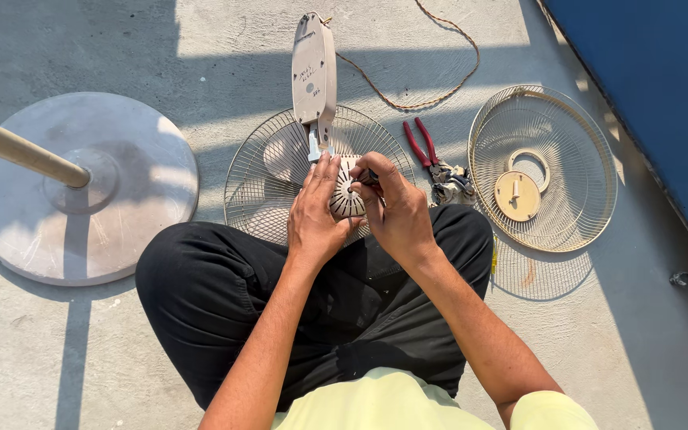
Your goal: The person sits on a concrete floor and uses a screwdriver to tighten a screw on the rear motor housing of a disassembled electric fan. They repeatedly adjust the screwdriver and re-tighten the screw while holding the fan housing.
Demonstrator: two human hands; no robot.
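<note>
I sit cross-legged on a concrete floor with a fan's beige motor housing (346,193) in front of my knees. My left hand (314,213) grips the ribbed round housing from the left. My right hand (396,209) is closed on a small dark tool at the housing's right side; the tool is mostly hidden by the fingers. The fan's long beige neck (314,76) runs away from me from the housing. A wire guard (255,171) with the blades lies under it.
A round grey fan base (133,171) with its pole (17,149) lies at the left. Red-handled pliers (424,145) and a rag sit right of the guard. A second wire guard (555,139) with a beige disc lies further right, near a blue wall (654,87). A braided cord (431,95) loops behind.
</note>
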